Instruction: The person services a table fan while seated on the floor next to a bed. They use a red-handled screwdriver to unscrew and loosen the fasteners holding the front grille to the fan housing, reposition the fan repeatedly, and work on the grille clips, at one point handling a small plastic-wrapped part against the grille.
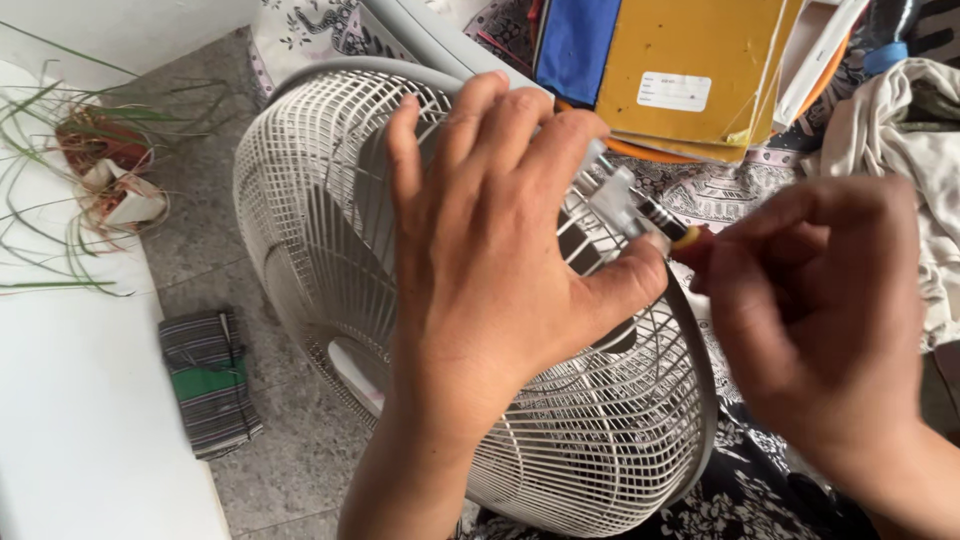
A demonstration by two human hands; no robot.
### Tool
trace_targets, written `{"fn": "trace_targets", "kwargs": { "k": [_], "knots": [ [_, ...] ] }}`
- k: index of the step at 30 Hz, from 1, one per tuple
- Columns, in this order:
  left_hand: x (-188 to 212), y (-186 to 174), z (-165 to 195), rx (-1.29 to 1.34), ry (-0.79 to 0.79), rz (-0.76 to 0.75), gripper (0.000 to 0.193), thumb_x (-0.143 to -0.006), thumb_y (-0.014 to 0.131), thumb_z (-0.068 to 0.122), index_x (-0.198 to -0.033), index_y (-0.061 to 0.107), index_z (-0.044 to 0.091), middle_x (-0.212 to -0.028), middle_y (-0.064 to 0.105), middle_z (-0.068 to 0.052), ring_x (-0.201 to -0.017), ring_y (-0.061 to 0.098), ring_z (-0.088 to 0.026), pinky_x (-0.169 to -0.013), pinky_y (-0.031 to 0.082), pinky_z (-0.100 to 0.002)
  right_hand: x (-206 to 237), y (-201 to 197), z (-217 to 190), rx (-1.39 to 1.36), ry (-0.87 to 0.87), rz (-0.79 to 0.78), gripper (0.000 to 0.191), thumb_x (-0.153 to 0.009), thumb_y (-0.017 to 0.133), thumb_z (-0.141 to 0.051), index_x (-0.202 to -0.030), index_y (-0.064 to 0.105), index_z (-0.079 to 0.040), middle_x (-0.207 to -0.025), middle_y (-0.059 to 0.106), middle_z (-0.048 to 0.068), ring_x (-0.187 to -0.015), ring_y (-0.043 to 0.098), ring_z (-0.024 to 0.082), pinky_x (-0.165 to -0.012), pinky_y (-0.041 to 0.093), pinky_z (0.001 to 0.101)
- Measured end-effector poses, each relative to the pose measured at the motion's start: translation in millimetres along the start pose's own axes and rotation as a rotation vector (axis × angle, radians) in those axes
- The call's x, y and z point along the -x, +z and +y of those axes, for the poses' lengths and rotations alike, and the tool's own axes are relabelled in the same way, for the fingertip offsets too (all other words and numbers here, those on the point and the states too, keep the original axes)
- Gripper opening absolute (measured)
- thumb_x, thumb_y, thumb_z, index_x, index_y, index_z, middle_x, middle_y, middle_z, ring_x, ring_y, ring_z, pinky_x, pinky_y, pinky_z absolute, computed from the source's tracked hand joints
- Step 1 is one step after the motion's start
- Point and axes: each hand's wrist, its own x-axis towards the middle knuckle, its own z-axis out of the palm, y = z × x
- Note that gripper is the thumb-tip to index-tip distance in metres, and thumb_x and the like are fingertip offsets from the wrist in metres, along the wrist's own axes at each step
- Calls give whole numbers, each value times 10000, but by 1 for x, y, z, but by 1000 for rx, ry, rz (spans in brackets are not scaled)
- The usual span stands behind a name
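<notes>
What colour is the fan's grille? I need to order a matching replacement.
White, or slightly off-white: the fan grille under the left hand shows plainly in the head view.

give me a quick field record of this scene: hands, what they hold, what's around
left hand: left hand spread over the fan guard, fingers at a small clear clip on its rim
right hand: right hand holds a screwdriver, tip at the clip
fan guard: white wire grille, tilted
floor: folded striped cloth on grey tiles
left edge: potted plant with long thin leaves
top: yellow folder, blue book
</notes>
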Motion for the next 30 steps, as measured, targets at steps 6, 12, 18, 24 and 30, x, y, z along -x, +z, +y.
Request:
{"fn": "trace_targets", "kwargs": {
  "k": [6,12,18,24,30],
  "knots": [
    [-2,-3,-8,4,41,2,484,-752,572,481,-1014,548,75,-962,501,-69,-1095,440,-255,-1009,196,-512,-4,-1,-6,795,-668,-37,292,-795,624,-7,-944,375,17,-752,551,97,-583,545,160,-442,351,233],
    [-3,1,-4,40,15,96,439,-795,541,515,-854,583,82,-877,520,-38,-1020,476,-219,-990,203,-515,-1,-9,-20,1042,-810,-87,287,-802,654,-40,-961,415,-37,-823,542,53,-662,545,184,-532,396,274],
    [-8,4,-1,9,-58,104,407,-716,582,497,-775,596,95,-811,516,-34,-967,482,-211,-966,203,-526,5,-1,-29,871,-569,-127,326,-739,659,1,-944,407,-2,-718,511,70,-583,523,185,-486,381,283],
    [-9,0,2,25,-55,107,381,-699,621,471,-760,594,96,-800,513,-36,-971,479,-214,-972,196,-526,13,-12,-19,511,-225,-183,440,-721,599,-99,-1062,351,27,-808,531,113,-611,582,145,-507,463,247],
    [-9,0,3,21,-51,115,366,-679,642,451,-748,592,95,-799,517,-39,-970,480,-227,-961,207,-521,27,-32,0,311,154,-273,432,-817,537,-271,-1125,393,-4,-734,624,65,-617,598,87,-500,472,211]
  ]
}}
